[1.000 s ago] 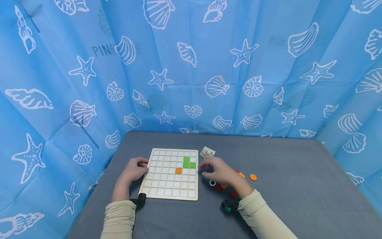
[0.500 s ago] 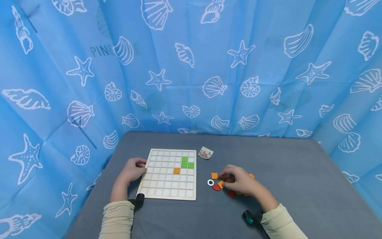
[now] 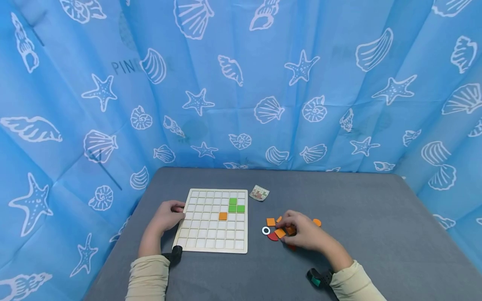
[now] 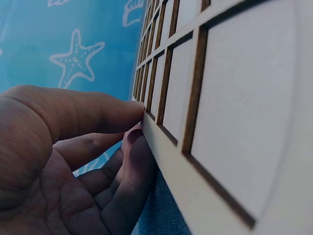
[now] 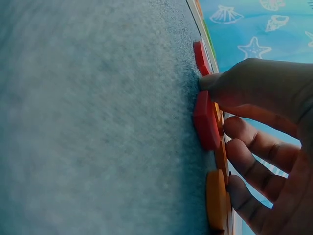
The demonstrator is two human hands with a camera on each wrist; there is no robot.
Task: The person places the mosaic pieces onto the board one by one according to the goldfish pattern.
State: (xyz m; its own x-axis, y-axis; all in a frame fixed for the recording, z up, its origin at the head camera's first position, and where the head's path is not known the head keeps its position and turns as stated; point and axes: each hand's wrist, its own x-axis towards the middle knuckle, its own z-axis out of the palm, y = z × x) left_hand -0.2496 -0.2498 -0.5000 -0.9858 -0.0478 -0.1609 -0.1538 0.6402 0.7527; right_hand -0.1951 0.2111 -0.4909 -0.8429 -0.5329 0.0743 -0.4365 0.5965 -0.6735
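A pale wooden grid board [image 3: 211,250] lies on the grey table, with three green square tiles [image 3: 232,208] and one orange tile [image 3: 223,216] in its cells. My left hand [image 3: 168,216] pinches the board's left edge; in the left wrist view its thumb [image 4: 117,113] meets the frame, a fingertip just below. To the right of the board, my right hand [image 3: 303,230] is low over a small pile of pieces. Its thumb and index finger grip an orange square tile [image 3: 280,233] at opposite sides. The palm hides part of the pile.
Around the right hand lie another orange square [image 3: 270,222], a white ring [image 3: 265,230], a red rounded piece [image 3: 273,237] and an orange disc [image 3: 317,222]. A small patterned card [image 3: 259,192] is beyond the board's right corner. A blue shell-print curtain [image 3: 241,83] surrounds the table.
My right hand has moved from the board's right edge rightward to the pile, where its fingers have closed on an orange tile. The left hand stays at the board's edge.
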